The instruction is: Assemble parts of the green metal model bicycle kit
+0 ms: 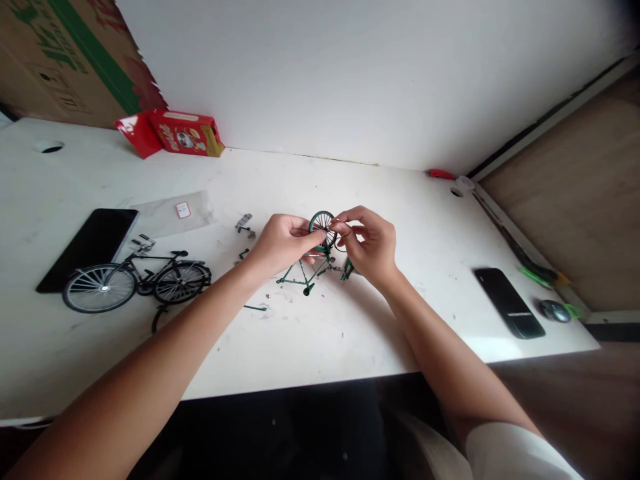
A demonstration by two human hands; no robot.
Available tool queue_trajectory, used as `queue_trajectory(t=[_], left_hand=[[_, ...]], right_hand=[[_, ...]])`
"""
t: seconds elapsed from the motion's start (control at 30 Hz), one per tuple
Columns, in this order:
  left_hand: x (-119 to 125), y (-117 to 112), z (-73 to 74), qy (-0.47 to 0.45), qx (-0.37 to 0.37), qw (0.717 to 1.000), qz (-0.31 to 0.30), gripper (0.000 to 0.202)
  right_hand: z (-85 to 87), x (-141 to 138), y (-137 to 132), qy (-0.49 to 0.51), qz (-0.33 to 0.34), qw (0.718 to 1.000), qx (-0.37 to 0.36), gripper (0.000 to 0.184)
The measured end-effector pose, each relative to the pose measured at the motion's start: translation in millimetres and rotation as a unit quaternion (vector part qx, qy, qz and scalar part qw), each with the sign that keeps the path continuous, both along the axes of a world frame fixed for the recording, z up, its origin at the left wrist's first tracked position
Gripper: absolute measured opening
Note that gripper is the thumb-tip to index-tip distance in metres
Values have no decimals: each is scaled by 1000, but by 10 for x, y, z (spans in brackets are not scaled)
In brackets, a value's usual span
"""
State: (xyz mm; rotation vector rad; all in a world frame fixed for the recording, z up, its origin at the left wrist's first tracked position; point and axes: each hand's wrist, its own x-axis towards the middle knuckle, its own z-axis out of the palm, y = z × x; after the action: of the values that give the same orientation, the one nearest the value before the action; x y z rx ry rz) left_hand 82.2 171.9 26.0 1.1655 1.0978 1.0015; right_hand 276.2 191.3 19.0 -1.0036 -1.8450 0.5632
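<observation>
A small green model bicycle frame [303, 272] with one spoked wheel [321, 225] is held up over the middle of the white table [350, 333]. My left hand [280, 243] is closed around the frame just below the wheel. My right hand [370, 243] pinches at the wheel's right side with thumb and forefinger; what sits between the fingertips is too small to name. A finished black model bicycle [137, 277] lies on the table to the left. Loose small parts [245, 227] and a thin green rod [255, 308] lie near my left wrist.
A black phone [87, 247] and a clear plastic bag [173, 213] lie at the left. A red box [187, 132] and cardboard [65, 60] stand at the back left. Another dark phone [510, 303], a round dark object [554, 311] and a green tool [537, 275] lie at the right.
</observation>
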Motion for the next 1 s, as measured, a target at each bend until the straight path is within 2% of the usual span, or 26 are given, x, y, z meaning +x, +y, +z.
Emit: queue_trajectory(t=[0.13, 0.23, 0.43, 0.57, 0.7, 0.9, 1.0], left_hand=[[5, 2, -16, -3, 7, 1000, 6, 16], [2, 14, -3, -19, 7, 1000, -4, 12], [-37, 73, 14, -128, -8, 990, -64, 29], [-63, 90, 9, -120, -18, 988, -97, 46], [-78, 89, 15, -113, -8, 986, -119, 48], [-77, 103, -23, -136, 1, 984, -114, 33], [-85, 127, -79, -115, 4, 987, -115, 29]], right_hand=[[8, -7, -25, -67, -2, 996, 65, 15], [10, -5, -27, -84, 27, 991, 99, 13], [-30, 35, 35, -109, 51, 972, 202, 30], [-52, 59, 53, -152, 46, 949, 274, 42], [-45, 56, 46, -164, 46, 945, 280, 41], [-12, 41, 41, -151, 49, 958, 241, 37], [2, 57, 39, -157, 61, 956, 240, 38]])
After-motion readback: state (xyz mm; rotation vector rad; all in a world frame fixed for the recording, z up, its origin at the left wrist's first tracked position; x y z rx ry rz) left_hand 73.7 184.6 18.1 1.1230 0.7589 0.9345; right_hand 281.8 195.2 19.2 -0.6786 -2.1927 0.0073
